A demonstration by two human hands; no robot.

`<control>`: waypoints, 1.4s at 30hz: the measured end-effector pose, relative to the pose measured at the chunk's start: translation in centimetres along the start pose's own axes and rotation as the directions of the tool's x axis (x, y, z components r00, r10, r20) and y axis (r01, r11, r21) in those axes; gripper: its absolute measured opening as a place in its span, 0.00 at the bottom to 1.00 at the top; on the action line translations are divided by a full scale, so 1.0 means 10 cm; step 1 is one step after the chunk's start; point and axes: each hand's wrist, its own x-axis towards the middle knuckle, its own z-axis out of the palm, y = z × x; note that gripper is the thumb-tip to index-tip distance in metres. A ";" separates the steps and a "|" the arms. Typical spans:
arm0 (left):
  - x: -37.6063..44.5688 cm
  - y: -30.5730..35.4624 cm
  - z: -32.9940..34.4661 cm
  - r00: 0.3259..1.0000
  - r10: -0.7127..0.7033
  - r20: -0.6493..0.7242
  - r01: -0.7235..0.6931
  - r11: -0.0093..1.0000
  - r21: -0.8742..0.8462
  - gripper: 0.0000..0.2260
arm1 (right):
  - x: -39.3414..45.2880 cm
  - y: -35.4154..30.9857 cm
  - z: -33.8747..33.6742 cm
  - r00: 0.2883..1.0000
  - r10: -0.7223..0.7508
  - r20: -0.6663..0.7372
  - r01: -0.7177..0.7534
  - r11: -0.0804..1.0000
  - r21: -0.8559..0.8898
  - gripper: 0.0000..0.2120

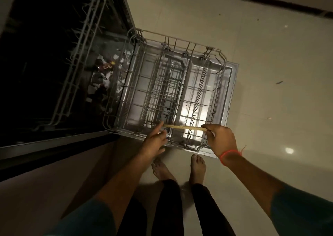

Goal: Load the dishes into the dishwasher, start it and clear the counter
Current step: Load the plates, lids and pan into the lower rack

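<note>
1. The lower rack (167, 84) of the dishwasher stands pulled out over the open door (231, 84), its wire tines bare of dishes
2. A thin, flat wooden piece (185, 127), seen edge-on, is held level above the rack's near edge; what kind of utensil or board it is cannot be told
3. The left hand (155, 142) touches the piece's left end with the tip of a nearly straight forefinger, the other fingers loosely extended below it
4. The right hand (220, 139) pinches the right end between thumb and curled fingers; a red thread band (228, 154) circles that wrist
5. Bare feet (180, 169) stand on the pale tiled floor (270, 55), just beside the door's near edge
6. An upper rack (81, 55) shows in the dark cavity on the left
</note>
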 end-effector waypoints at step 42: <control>0.80 -0.24 0.29 0.990 -0.113 -0.081 0.110 0.993 -0.045 0.16 | -0.01 0.51 0.78 0.962 -0.014 0.273 0.091 0.958 -0.271 0.31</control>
